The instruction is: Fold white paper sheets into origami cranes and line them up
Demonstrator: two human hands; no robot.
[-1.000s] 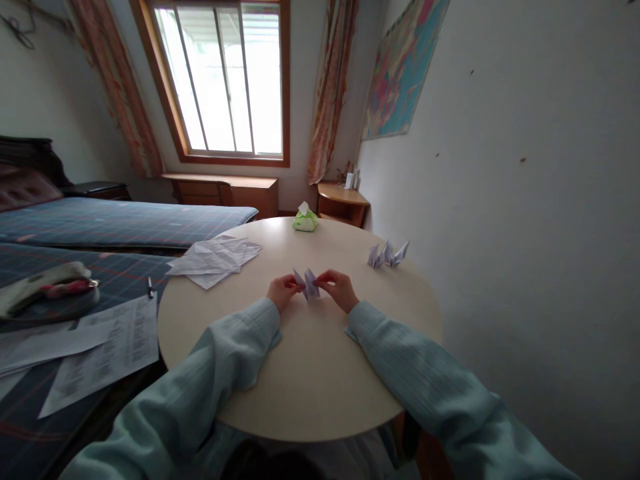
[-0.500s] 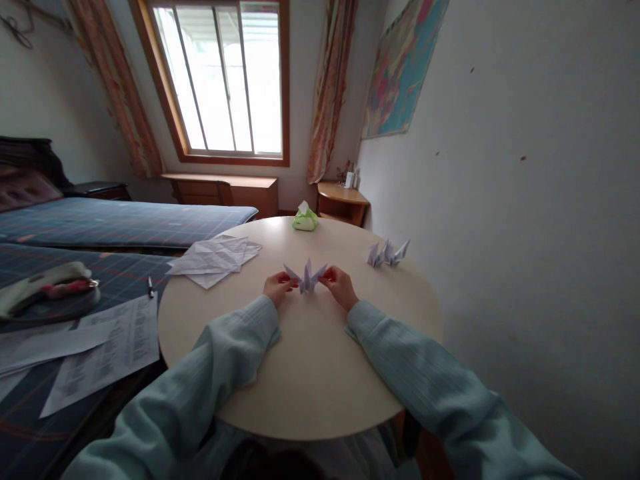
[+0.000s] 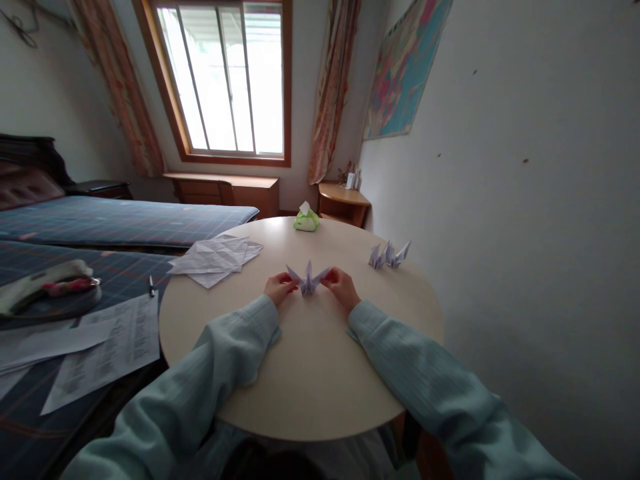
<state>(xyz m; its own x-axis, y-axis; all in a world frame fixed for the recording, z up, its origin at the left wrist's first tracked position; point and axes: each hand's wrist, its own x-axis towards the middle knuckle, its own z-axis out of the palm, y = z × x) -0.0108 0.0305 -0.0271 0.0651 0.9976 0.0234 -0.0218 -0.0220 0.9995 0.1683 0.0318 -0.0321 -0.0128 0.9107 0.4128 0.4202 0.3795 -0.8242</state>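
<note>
A pale lilac-white folded paper crane [image 3: 309, 283] stands upright at the middle of the round cream table [image 3: 320, 373], its wings spread to both sides. My left hand [image 3: 281, 289] is closed, pinching the crane's left wing between thumb and fingers. On the other side my right hand [image 3: 341, 289] pinches the right wing in the same way. More folded paper cranes [image 3: 390, 255] stand close together to the right on the tabletop. To the left lies a loose pile of creased white paper sheets [image 3: 215, 260].
A green tissue pack [image 3: 306, 219] sits at the table's far edge. Beds with blue plaid covers [image 3: 125, 220] are on the left, holding printed papers [image 3: 107, 353], a pen [image 3: 151, 287] and a bag [image 3: 47, 290]. A white wall [image 3: 530, 253] rises close on the right.
The crane's wings look slightly more spread and lower between my hands. Both hands keep their pinch on the wings, and the whole view has shifted very slightly.
</note>
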